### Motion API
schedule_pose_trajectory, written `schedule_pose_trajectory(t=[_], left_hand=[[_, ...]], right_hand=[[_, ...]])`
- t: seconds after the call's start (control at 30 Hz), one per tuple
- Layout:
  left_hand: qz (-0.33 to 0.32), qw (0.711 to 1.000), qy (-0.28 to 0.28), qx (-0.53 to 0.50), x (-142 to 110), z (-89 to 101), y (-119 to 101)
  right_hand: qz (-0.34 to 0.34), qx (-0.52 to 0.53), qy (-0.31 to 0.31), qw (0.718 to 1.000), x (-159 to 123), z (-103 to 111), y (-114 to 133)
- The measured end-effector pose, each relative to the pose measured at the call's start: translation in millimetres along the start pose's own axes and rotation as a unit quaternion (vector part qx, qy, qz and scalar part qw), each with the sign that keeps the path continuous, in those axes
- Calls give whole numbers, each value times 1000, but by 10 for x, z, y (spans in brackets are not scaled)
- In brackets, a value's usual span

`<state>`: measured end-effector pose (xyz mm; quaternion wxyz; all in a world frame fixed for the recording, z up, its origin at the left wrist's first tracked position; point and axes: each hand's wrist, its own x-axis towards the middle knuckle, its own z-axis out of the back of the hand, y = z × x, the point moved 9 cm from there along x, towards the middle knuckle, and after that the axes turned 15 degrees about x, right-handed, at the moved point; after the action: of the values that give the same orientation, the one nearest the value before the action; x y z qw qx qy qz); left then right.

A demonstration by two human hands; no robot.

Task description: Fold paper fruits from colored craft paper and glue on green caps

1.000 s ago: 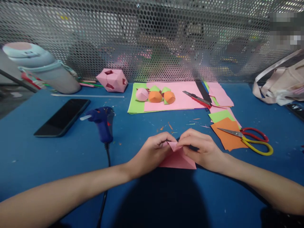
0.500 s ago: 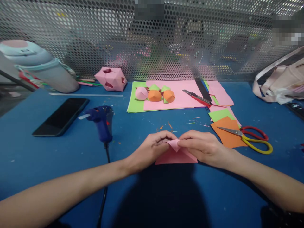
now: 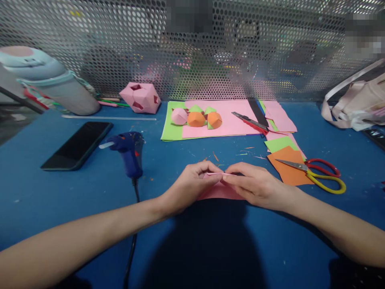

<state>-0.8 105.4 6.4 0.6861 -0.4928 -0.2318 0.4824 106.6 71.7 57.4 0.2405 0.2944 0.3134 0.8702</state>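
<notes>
A folded pink paper (image 3: 219, 192) lies on the blue table (image 3: 60, 192) in front of me. My left hand (image 3: 189, 188) and my right hand (image 3: 255, 185) meet over it, fingers curled. Both pinch its top flap, which shows as a thin pink edge between the fingertips. Most of the paper is hidden under the two hands.
A blue glue gun (image 3: 128, 151) and a black phone (image 3: 77, 145) lie to the left. Behind are coloured sheets (image 3: 231, 124) with small paper balls (image 3: 196, 119), a utility knife (image 3: 249, 122), a pink paper polyhedron (image 3: 140, 97). Scissors (image 3: 319, 173) rest on orange paper at right. A mesh wall (image 3: 192, 48) closes the back.
The pink paper's raised tip has been folded down flatter, and less of the paper shows under my hands. Both hands stayed in place over it.
</notes>
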Motion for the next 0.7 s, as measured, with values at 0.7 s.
schedule_pose_trajectory(t=[0.7], left_hand=[[-23, 997, 2, 72, -4, -54, -39]], right_hand=[[-46, 5, -81, 996, 30, 52, -117]])
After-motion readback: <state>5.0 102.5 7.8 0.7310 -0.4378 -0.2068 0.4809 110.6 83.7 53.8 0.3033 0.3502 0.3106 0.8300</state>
